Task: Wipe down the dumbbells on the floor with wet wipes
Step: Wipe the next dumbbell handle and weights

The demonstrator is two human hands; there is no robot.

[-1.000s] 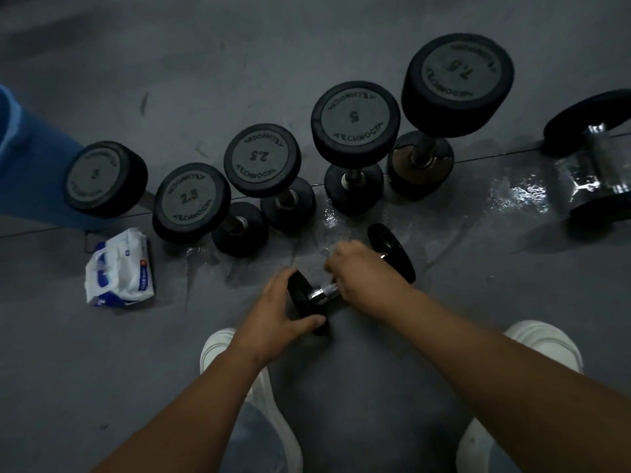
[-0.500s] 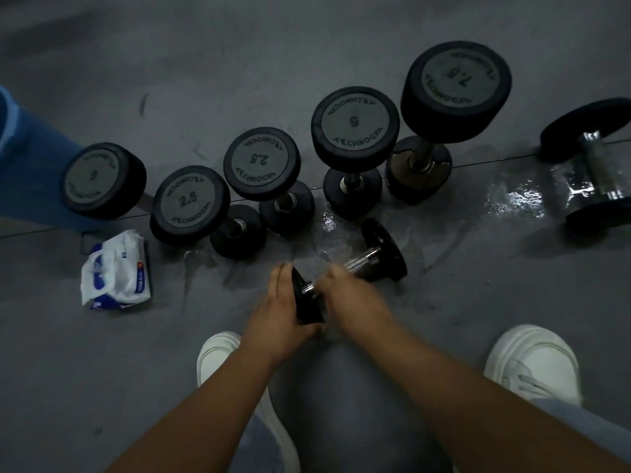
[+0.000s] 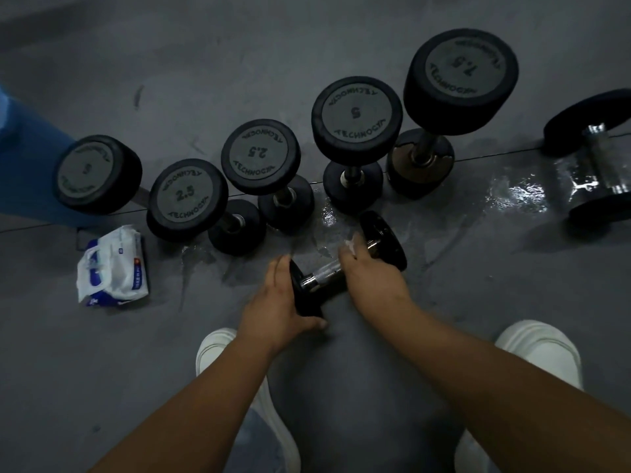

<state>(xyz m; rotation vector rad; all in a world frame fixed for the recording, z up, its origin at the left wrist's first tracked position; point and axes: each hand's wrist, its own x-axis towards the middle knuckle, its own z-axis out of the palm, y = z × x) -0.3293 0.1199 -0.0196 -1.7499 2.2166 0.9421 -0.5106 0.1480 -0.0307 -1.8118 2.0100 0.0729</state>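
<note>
Head view. The small dumbbell (image 3: 324,273) is found lying on the floor (image 3: 478,302) at frame centre, its axis running from 7 to 1 o'clock. Its near head is held by the left grip (image 3: 283,302), clamped between thumb and fingers. A white wet wipe (image 3: 351,245) is pinched in the right grip (image 3: 372,271) and pressed on the handle beside the far head. The wipe pack (image 3: 112,268) lies at 9 o'clock. The step is judged to be the handle wipe. Next, the far head is to be wiped while the dumbbell is steadied against rolling.
</note>
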